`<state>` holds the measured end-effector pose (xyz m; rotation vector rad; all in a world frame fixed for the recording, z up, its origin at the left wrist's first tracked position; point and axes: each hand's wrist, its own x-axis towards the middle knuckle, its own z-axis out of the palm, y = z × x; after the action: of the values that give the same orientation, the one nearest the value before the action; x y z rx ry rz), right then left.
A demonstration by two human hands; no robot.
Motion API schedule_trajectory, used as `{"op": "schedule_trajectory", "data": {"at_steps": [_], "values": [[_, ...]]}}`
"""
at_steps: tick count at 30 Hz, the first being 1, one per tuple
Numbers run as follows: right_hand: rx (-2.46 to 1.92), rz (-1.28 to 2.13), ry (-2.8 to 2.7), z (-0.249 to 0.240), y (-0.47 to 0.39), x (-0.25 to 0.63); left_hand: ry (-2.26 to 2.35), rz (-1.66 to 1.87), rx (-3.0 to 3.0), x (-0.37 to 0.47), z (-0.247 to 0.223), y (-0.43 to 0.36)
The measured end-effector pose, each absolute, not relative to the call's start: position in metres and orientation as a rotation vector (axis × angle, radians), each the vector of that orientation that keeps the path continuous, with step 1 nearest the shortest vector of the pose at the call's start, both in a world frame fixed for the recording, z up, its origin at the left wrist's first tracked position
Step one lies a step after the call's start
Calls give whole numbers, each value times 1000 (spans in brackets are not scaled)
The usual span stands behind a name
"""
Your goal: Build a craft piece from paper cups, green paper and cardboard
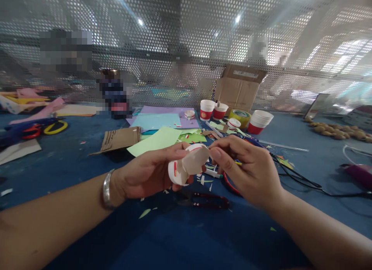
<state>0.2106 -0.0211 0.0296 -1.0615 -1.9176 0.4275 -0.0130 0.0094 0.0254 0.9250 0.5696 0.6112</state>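
Note:
My left hand (pixel 155 171), with a silver bangle at the wrist, holds a cut-down white paper cup piece (pixel 196 161) with red markings. Its fingers wrap round from the left and below. My right hand (pixel 247 167) is pinched, thumb against index finger, right at the piece's right edge; whatever lies between the fingertips is too small to make out. Below the hands lies a pair of dark-red-handled snips (pixel 207 202). A white marker (pixel 213 173) and paper scraps (pixel 203 181) show on the blue table between and under the hands.
Red-and-white paper cups (pixel 207 110), a yellow tape roll (pixel 240 117) and a cardboard box (pixel 238 88) stand behind. Green paper (pixel 157 140) and corrugated cardboard (pixel 120 139) lie ahead. Yellow-handled scissors (pixel 55 127) are left; a black cable (pixel 305 181) runs right.

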Motion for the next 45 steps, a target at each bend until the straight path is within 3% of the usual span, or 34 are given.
{"op": "schedule_trajectory", "data": {"at_steps": [25, 45], "values": [[-920, 785, -2175, 28, -21, 211, 611, 521, 1096, -18, 21, 15], [-964, 829, -2069, 24, -13, 209, 759, 823, 1262, -1, 13, -3]]}}
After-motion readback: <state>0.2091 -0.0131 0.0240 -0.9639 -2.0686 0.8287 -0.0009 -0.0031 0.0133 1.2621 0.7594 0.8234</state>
